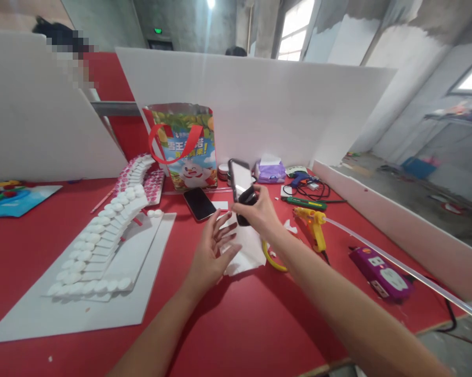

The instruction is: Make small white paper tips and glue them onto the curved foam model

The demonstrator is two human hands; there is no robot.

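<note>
My right hand (259, 212) is closed around a black-framed phone (241, 175), held upright above the table, its face pale with glare. A small dark piece by my fingers cannot be made out clearly. Close by on the left, my left hand (216, 248) hovers with fingers spread, holding nothing. Beneath both hands lies a sheet of white paper (245, 256). A second phone (199, 203), dark-screened, rests flat just beyond my left fingers. To the left, a white curved stair-like model (106, 230), edged with round white pieces, stands on a white board (113, 311).
A yellow glue gun (312, 222) with a long clear stick lies at right, near a purple power strip (381, 275) and a yellow ring (275, 262). Behind stand a colourful bag (192, 167), a purple tissue pack (270, 171) and a white partition (267, 104).
</note>
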